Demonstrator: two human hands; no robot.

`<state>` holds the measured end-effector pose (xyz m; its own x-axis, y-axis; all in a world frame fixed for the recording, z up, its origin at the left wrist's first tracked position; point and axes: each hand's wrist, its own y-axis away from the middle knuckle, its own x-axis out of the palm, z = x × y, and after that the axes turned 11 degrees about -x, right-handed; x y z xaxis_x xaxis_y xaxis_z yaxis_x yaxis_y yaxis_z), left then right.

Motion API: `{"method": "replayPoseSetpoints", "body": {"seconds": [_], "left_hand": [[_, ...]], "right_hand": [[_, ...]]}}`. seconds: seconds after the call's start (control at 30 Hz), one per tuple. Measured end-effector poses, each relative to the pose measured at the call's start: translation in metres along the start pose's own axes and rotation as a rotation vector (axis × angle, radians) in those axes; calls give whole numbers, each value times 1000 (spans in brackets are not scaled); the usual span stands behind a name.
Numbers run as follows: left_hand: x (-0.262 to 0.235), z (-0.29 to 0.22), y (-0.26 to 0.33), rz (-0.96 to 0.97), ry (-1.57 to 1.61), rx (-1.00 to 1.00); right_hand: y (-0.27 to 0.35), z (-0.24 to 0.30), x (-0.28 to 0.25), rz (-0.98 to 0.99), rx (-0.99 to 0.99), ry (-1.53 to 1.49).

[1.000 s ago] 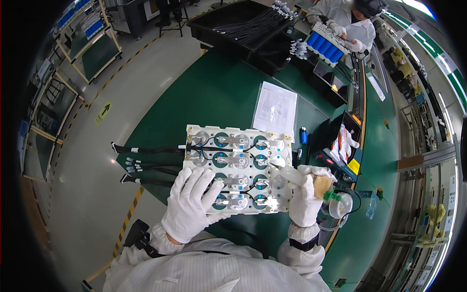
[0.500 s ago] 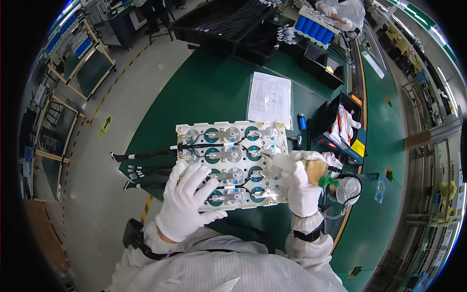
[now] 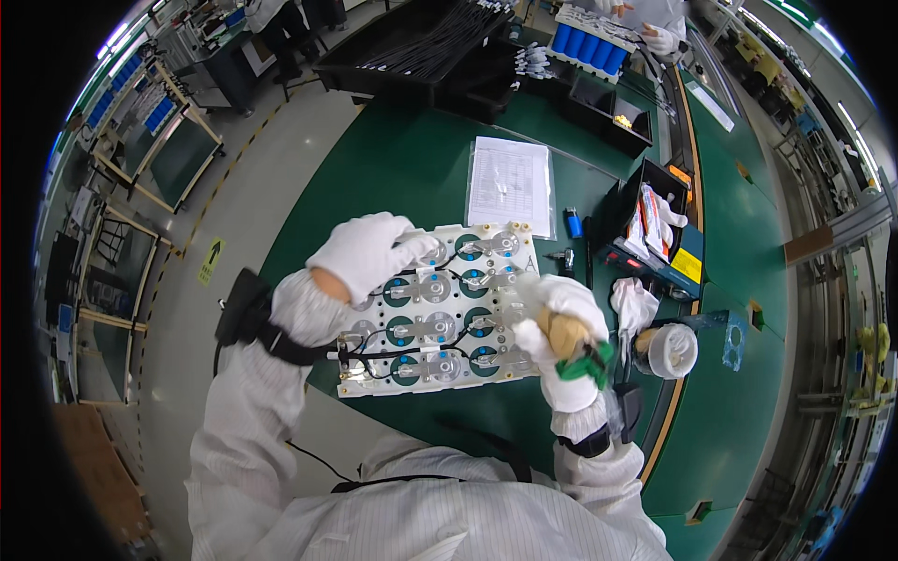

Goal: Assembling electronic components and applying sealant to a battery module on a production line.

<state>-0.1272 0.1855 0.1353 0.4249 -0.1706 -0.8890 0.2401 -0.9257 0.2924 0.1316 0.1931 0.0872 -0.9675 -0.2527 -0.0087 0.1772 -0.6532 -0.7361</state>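
Note:
A white plate [image 3: 449,386] lies on the green bench with rows of clear discs, metal tabs, blue dots and black wires. My left hand [image 3: 369,254], in a white glove, is over its far left corner with the fingers bent together. The fingertips are beside a clear disc, and whatever they grip is hidden. My right hand [image 3: 552,323], gloved too and blurred, is closed around a tan dispensing syringe [image 3: 567,334] with a green cap [image 3: 587,364] at the plate's right edge. The syringe tip cannot be made out.
A paper sheet [image 3: 510,187] in a sleeve lies beyond the plate. To the right stand a black box [image 3: 617,224] with tubes, a blue cylinder [image 3: 572,222] and a white cup [image 3: 675,351]. Black bins [image 3: 468,101] line the far side. Another person's gloved hand [image 3: 660,38] is near blue cells [image 3: 589,49].
My left hand has gone from spread fingers over the plate's near left part to its far left corner, fingers now bent. My right hand has shifted slightly left with the syringe.

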Motion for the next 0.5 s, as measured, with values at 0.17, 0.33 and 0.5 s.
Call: {"method": "replayPoseSetpoints", "body": {"seconds": [0.17,0.33,0.5], "left_hand": [[13,6,-6,-95,-51,-24],[17,1,-4,-210,-89,-13],[21,5,-4,-256,-62,-15]], "right_hand": [[6,22,-7,79,-350,-29],[25,57,-8,357,-247,37],[32,48,-2,411,-242,58]]}}
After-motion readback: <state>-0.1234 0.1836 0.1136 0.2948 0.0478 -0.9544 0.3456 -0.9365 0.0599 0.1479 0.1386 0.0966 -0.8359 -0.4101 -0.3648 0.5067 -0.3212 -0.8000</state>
